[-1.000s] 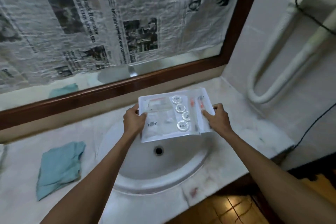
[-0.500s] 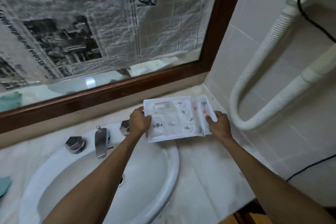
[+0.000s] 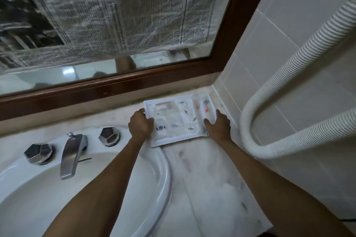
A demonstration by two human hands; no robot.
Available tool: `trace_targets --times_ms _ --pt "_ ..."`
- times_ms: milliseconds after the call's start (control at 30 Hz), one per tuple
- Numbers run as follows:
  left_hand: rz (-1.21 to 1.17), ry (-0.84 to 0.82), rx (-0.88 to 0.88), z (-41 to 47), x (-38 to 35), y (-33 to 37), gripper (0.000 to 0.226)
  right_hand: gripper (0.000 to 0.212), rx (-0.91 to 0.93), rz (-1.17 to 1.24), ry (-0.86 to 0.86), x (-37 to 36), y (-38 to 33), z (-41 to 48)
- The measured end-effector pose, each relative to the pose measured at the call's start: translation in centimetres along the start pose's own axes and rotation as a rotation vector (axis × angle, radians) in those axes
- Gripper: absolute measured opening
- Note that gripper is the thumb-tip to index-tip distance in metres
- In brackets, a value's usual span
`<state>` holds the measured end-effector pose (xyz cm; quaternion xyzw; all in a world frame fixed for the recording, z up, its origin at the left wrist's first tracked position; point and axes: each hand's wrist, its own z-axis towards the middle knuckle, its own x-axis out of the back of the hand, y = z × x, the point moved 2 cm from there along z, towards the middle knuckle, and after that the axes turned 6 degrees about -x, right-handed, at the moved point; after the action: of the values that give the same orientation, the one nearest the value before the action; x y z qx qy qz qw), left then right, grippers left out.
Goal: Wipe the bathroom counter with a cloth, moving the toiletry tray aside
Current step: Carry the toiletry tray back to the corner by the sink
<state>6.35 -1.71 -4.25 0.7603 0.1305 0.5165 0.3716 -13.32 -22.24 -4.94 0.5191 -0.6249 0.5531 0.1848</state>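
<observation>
The white toiletry tray [image 3: 169, 140] holds small packets and several round caps. It lies in the far right corner of the marble counter [image 3: 208, 183], close to the mirror frame and the tiled side wall. My left hand [image 3: 140, 124] grips its left edge. On the right edge, my right hand [image 3: 219, 127] holds the tray with the thumb over the rim. The tray's near left corner reaches the sink rim. The cloth is out of view.
A white sink [image 3: 86, 188] fills the lower left, with a metal tap [image 3: 72, 155] and two faceted knobs [image 3: 39, 153] [image 3: 109, 135]. A ribbed white hose [image 3: 289, 82] loops down the tiled right wall. Newspaper covers the wood-framed mirror [image 3: 115, 86].
Both hands carried the tray from above the sink basin to the right and back, down into the counter's far right corner. The view swung right, so the teal cloth left the frame.
</observation>
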Motion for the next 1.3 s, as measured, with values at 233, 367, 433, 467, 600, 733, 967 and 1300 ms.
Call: trace_targets --times_ms 233,367,433,467,600,733,967,1300 --pt "-0.006 0.033 0.042 1.2 -1.1 0.6 0.033 0.069 0.116 -0.148 0.050 -0.8 0.3 1.0" --pt "-0.032 0.044 0.063 0.9 -1.5 1.8 0.037 0.074 0.355 -0.219 0.080 -1.6 -0.5 -0.3" --pt "-0.045 0.038 0.065 0.8 -2.0 2.3 0.037 0.080 0.523 -0.237 0.002 -2.0 -0.7 -1.0" --pt "-0.053 0.037 0.068 0.8 -2.2 2.5 0.038 0.082 0.582 -0.266 -0.055 -2.1 -0.5 -1.1" --pt "-0.087 0.042 0.078 0.8 -3.4 3.1 0.041 0.072 0.639 -0.412 -0.156 -2.1 0.3 -0.5" --pt "-0.103 0.042 0.075 1.2 -4.2 3.8 0.042 0.056 0.613 -0.408 -0.102 -1.3 0.2 0.5" --pt "-0.111 0.061 0.073 2.3 -4.7 4.4 0.038 0.055 0.608 -0.400 -0.120 -0.7 -1.2 1.8" --pt "-0.149 -0.078 0.023 3.5 -4.2 3.1 0.045 0.058 0.563 -0.452 -0.135 -0.7 -2.0 1.5"
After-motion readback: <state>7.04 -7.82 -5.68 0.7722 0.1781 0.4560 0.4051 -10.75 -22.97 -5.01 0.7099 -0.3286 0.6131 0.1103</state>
